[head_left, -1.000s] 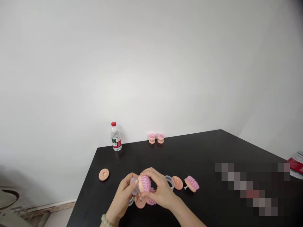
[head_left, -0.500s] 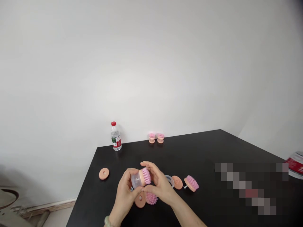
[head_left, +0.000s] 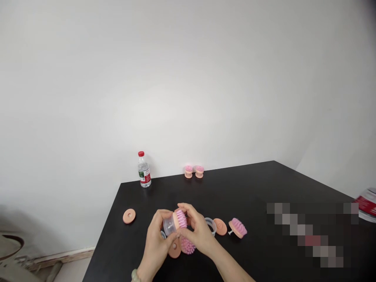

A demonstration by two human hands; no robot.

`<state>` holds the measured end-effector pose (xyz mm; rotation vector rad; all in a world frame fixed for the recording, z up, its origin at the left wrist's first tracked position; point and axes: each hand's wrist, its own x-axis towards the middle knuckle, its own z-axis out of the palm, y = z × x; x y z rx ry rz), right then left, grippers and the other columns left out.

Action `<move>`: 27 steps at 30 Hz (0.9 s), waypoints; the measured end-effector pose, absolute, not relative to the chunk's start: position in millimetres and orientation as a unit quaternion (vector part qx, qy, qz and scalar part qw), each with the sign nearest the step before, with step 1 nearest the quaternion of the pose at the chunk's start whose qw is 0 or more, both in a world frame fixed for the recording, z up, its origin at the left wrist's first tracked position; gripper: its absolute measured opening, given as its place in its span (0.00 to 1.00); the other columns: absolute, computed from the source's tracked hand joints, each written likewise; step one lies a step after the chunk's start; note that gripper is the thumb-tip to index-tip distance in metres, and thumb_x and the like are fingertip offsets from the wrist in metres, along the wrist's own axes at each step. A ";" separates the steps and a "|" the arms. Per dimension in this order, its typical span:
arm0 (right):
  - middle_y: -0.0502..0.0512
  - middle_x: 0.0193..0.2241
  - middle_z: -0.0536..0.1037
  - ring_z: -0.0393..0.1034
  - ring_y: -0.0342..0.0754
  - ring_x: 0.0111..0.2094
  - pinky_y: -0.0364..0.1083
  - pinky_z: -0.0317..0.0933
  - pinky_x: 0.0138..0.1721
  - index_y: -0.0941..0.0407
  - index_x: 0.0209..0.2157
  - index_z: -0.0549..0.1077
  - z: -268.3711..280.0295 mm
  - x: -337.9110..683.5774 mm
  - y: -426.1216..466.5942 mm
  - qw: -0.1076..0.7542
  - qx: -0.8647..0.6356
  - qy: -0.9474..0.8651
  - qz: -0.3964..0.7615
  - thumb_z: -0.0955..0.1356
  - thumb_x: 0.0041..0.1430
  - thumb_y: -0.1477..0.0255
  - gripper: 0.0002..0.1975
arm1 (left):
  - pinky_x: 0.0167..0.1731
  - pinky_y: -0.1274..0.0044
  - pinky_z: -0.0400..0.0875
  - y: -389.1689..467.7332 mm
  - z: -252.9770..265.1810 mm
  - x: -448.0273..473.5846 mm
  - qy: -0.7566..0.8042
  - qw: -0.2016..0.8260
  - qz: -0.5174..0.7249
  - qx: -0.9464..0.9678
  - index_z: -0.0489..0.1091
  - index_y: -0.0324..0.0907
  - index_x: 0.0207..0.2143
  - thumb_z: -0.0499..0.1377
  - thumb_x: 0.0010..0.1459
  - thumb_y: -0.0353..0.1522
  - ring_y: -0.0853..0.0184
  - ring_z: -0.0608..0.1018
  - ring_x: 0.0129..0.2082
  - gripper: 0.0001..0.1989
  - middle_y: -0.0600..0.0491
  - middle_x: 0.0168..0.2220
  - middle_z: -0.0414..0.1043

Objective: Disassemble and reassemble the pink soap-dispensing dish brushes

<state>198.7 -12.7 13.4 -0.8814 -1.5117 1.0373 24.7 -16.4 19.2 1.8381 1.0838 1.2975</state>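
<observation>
Between my two hands is a scrub brush [head_left: 178, 220] with pink bristles, a peach collar and a clear cup, tilted so the bristles face right. My left hand [head_left: 158, 235] is wrapped round the clear cup. My right hand [head_left: 199, 234] grips the bristle end at the collar, thumb below and fingers above. Just under my hands lie a peach disc [head_left: 175, 249] and a pink bristle head [head_left: 188, 246], both partly covered. To the right of my right hand are a clear ring-shaped cup [head_left: 210, 225], another peach disc [head_left: 220, 226] and a bristle head with a white stem [head_left: 238, 228].
A peach disc [head_left: 129, 216] lies at the left of the black table [head_left: 241, 188]. At the back, by the wall, stand a water bottle [head_left: 144, 172] and two whole brushes [head_left: 194, 172]. A red-and-white object [head_left: 366, 205] shows at the right edge.
The brush has turned only slightly in my hands, and my right fingers have shifted a little down and to the right. Everything on the table lies as before.
</observation>
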 end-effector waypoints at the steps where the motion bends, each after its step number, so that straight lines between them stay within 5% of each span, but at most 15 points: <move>1: 0.53 0.40 0.74 0.73 0.50 0.40 0.48 0.67 0.41 0.52 0.51 0.68 12.5 198.0 -12.3 0.528 -0.382 -0.625 0.431 0.73 0.50 0.75 0.25 | 0.39 0.69 0.75 -16.5 17.7 24.3 0.413 0.295 0.488 0.710 0.69 0.46 0.42 0.67 0.52 0.29 0.58 0.78 0.42 0.15 0.51 0.42 0.73; 4: 0.47 0.30 0.71 0.69 0.45 0.30 0.44 0.64 0.31 0.54 0.44 0.68 7.7 195.2 -10.2 0.526 -0.412 -0.601 0.439 0.71 0.52 0.73 0.16 | 0.41 0.68 0.76 -15.7 10.5 23.5 0.397 0.193 0.484 0.755 0.70 0.46 0.43 0.64 0.52 0.24 0.58 0.78 0.43 0.16 0.50 0.44 0.75; 8: 0.46 0.29 0.71 0.69 0.45 0.29 0.43 0.65 0.29 0.54 0.42 0.66 5.7 192.3 -7.7 0.513 -0.411 -0.580 0.481 0.72 0.54 0.68 0.15 | 0.47 0.63 0.72 -13.8 5.4 23.2 0.377 0.082 0.506 0.772 0.73 0.47 0.43 0.61 0.51 0.21 0.56 0.78 0.46 0.19 0.51 0.45 0.78; 12: 0.52 0.36 0.73 0.73 0.50 0.36 0.48 0.71 0.33 0.54 0.49 0.65 15.6 195.4 1.2 0.512 -0.415 -0.571 0.489 0.70 0.58 0.60 0.20 | 0.44 0.65 0.72 -12.8 15.6 17.9 0.457 0.199 0.607 0.619 0.74 0.45 0.40 0.68 0.49 0.29 0.56 0.78 0.42 0.15 0.50 0.41 0.77; 15: 0.58 0.45 0.73 0.71 0.53 0.47 0.51 0.71 0.41 0.54 0.48 0.68 28.7 195.6 16.4 0.484 -0.447 -0.632 0.409 0.70 0.57 0.63 0.18 | 0.37 0.71 0.71 -8.2 25.1 4.6 0.480 0.293 0.717 0.412 0.72 0.42 0.41 0.71 0.47 0.39 0.62 0.77 0.35 0.21 0.52 0.37 0.74; 22: 0.55 0.46 0.76 0.72 0.57 0.50 0.54 0.67 0.51 0.50 0.46 0.76 45.4 125.6 58.6 0.309 -0.370 -0.811 0.331 0.78 0.48 0.68 0.22 | 0.47 0.73 0.67 2.6 41.7 -41.1 0.434 0.212 0.843 0.236 0.66 0.45 0.45 0.65 0.54 0.47 0.67 0.74 0.44 0.22 0.56 0.43 0.70; 27: 0.58 0.52 0.74 0.73 0.52 0.47 0.54 0.70 0.48 0.55 0.52 0.72 43.2 51.7 75.0 0.349 -0.327 -0.823 0.306 0.69 0.66 0.66 0.15 | 0.45 0.73 0.68 3.8 45.0 -51.0 0.411 0.243 0.857 0.193 0.65 0.44 0.37 0.69 0.49 0.45 0.68 0.75 0.40 0.21 0.58 0.37 0.70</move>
